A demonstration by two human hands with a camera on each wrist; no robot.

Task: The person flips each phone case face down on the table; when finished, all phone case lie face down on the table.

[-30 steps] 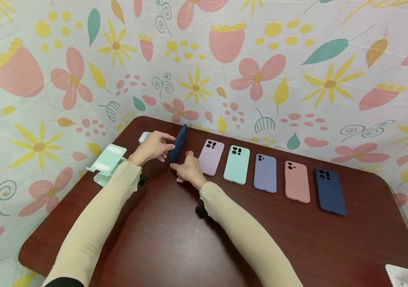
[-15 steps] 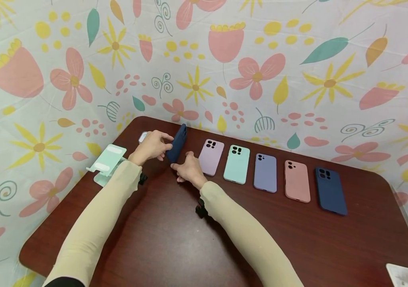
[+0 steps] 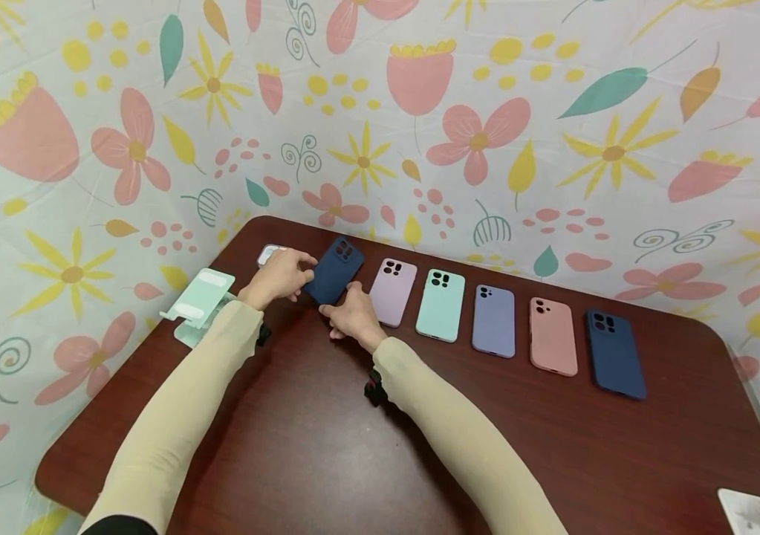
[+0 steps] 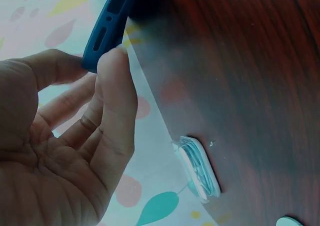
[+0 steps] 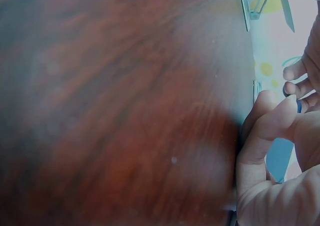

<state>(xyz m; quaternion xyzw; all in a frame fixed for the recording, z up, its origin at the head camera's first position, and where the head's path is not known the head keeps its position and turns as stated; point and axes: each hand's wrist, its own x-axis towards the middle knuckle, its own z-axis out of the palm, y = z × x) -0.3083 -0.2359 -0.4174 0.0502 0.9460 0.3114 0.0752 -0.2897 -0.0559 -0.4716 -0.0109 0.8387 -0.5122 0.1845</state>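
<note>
A dark blue phone case [image 3: 336, 269] is tilted with its camera cutouts up, at the back left of the table in the head view. My left hand [image 3: 282, 276] pinches its left edge; in the left wrist view the thumb and a finger close on the end with port openings [image 4: 102, 33]. At the lower right corner is my right hand [image 3: 353, 316]. Its thumb and bent index finger [image 5: 255, 146] meet at the case's edge in the right wrist view, blue showing through the ring they form. A lilac phone case [image 3: 394, 292] lies just right of this hand.
Rightward in a row lie mint [image 3: 441, 305], periwinkle [image 3: 494, 321], pink [image 3: 553, 336] and another dark blue [image 3: 616, 354] phone cases. A mint phone stand [image 3: 202, 301] is at the left edge. Behind my left hand sits a small pack with a coiled white cable [image 4: 200, 168].
The dark blue phone case has turned from nearly edge-on to lying back, its camera side now facing up. My left hand has shifted slightly left; my right hand is almost unmoved.
</note>
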